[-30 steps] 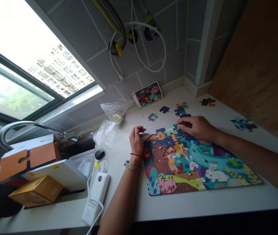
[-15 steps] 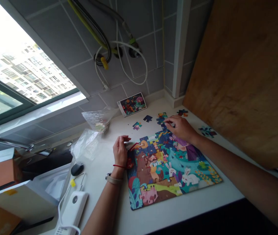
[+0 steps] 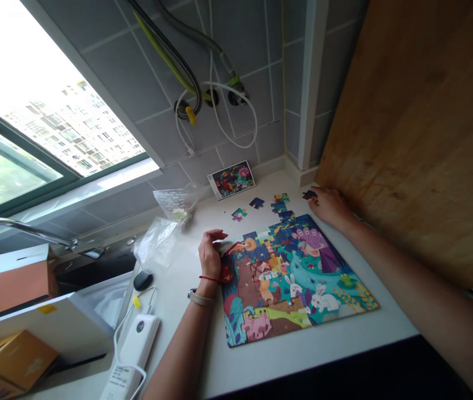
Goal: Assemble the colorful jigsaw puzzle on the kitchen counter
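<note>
A mostly assembled jigsaw puzzle (image 3: 286, 283) with rabbits, a pig and a purple creature lies on the white counter. My right hand (image 3: 331, 206) is at the far right, its fingertips pinching the edge of a dark puzzle piece (image 3: 309, 195) with orange on it. Beside the puzzle's left edge rests my left hand (image 3: 210, 253), fingers loosely apart and holding nothing. Loose at the top are a dark blue piece (image 3: 257, 203), a pink-and-teal piece (image 3: 239, 214) and a short joined strip (image 3: 279, 206) that reaches down to the puzzle's upper edge.
A picture card (image 3: 232, 180) leans on the tiled wall. Clear plastic bags (image 3: 159, 241) lie to the left, near a black mouse-like object (image 3: 143, 280) and a white power bank (image 3: 134, 353) with a cable. Boxes (image 3: 11, 361) stand by the sink; a wooden board (image 3: 419, 122) borders the right.
My right hand has moved right, from the joined strip to the dark-and-orange piece by the wooden board. My left hand stays beside the puzzle. The camera view has shifted slightly.
</note>
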Tool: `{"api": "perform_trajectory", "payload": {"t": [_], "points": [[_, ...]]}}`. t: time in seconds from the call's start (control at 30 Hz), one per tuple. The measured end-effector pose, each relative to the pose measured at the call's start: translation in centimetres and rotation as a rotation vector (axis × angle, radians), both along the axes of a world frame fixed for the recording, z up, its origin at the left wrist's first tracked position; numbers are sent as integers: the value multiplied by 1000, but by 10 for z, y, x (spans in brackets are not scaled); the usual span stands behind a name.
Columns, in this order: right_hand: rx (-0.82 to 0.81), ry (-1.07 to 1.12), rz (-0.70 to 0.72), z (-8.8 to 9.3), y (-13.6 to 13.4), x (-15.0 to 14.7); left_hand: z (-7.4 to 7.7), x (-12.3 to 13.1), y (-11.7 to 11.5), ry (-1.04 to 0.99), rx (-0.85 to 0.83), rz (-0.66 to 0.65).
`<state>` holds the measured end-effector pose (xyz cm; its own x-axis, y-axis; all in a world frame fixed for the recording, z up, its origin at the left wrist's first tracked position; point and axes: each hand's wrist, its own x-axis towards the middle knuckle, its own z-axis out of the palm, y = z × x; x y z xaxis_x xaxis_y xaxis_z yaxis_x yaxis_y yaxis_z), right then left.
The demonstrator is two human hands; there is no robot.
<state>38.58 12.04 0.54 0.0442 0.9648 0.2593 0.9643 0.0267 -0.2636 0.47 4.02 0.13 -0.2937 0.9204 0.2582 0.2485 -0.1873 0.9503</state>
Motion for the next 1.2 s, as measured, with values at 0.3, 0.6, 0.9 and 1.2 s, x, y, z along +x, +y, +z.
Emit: {"api": "perform_trajectory", "payload": {"t": [0.3,0.6,0.9,1.2], "points": [[60,162,-19,-8,12,8,1,1,-1,5,1,-3],[109,543,-56,7,7,0,6,2,-3,68,13,-3],[-339,1323,189,32,-31,-53,21,6,-13,247,101,-137],[-506,1080,558,30,-74,-110,36,0,-19,451,138,-324]]}}
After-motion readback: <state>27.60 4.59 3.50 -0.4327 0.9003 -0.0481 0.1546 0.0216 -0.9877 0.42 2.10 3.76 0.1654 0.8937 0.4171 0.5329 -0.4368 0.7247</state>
